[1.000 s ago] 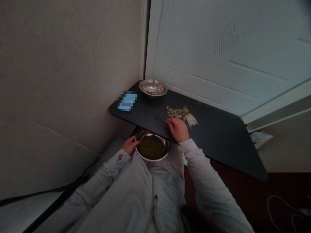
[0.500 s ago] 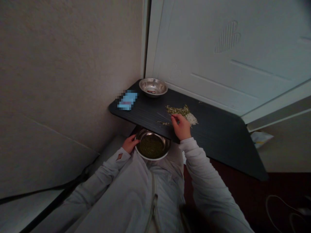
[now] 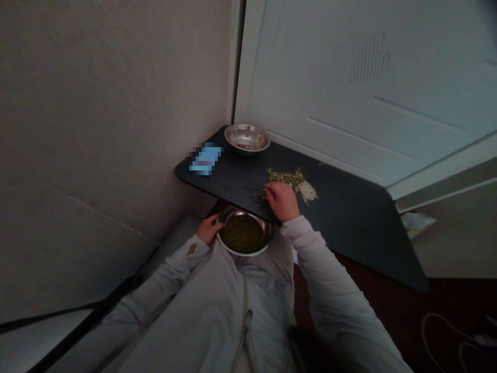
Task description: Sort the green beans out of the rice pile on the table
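Note:
My left hand (image 3: 208,228) grips the rim of a steel bowl (image 3: 244,235) holding green beans, kept just below the near edge of the dark table (image 3: 349,217). My right hand (image 3: 282,201) lies on the tabletop with curled fingers, touching a few loose green beans (image 3: 259,195) near the table's edge. Just beyond the hand lies a heap of green beans (image 3: 287,177), with a small pile of white rice (image 3: 308,191) at its right side.
An empty steel bowl (image 3: 247,139) stands at the table's far corner by the white door (image 3: 368,88). A blue packet (image 3: 205,159) lies at the left corner next to the beige wall. White cables (image 3: 446,331) lie on the dark floor at the right.
My right hand reached into the heap of beans, then drew back toward the table's near edge with a few beans. The left hand and its bowl stayed put.

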Demonstrator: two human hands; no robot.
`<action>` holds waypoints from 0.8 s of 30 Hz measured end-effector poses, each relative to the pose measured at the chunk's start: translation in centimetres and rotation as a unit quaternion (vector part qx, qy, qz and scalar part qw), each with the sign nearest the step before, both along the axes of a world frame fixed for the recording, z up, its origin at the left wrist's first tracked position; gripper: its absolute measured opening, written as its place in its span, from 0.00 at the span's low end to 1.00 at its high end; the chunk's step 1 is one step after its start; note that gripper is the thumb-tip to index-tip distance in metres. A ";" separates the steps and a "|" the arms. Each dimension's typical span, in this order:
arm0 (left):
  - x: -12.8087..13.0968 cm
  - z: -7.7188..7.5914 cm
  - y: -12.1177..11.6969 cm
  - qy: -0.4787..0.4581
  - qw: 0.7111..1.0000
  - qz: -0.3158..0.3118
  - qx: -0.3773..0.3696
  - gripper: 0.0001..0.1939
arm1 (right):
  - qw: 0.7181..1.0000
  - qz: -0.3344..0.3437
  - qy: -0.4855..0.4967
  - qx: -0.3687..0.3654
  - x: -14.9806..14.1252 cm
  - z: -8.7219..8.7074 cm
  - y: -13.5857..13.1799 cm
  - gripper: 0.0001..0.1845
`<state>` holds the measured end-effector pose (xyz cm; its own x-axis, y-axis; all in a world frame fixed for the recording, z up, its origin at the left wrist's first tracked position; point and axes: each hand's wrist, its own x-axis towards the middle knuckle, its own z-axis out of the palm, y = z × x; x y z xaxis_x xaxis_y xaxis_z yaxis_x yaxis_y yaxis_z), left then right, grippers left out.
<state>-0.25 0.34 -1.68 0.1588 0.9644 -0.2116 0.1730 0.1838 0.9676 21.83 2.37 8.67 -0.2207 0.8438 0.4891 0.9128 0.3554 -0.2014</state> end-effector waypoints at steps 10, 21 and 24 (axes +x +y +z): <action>-0.2 0.2 0.0 -0.039 0.999 -0.008 0.000 0.21 | 0.990 -0.039 0.136 0.025 1.2 0.6 -2.3 0.11; -0.1 -0.2 -0.1 -0.038 0.999 0.000 -0.009 0.21 | 0.977 -0.063 0.201 -0.039 -0.1 0.2 -2.6 0.12; -0.1 -0.2 -0.1 -0.036 0.999 0.006 -0.011 0.21 | 0.980 -0.053 0.185 -0.045 -0.3 0.2 -2.6 0.12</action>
<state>-0.35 0.28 -1.84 0.1624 0.9618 -0.2206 0.1010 0.2062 0.9733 21.53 -0.23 8.84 0.0498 0.8955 0.4422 0.8021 0.2279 -0.5520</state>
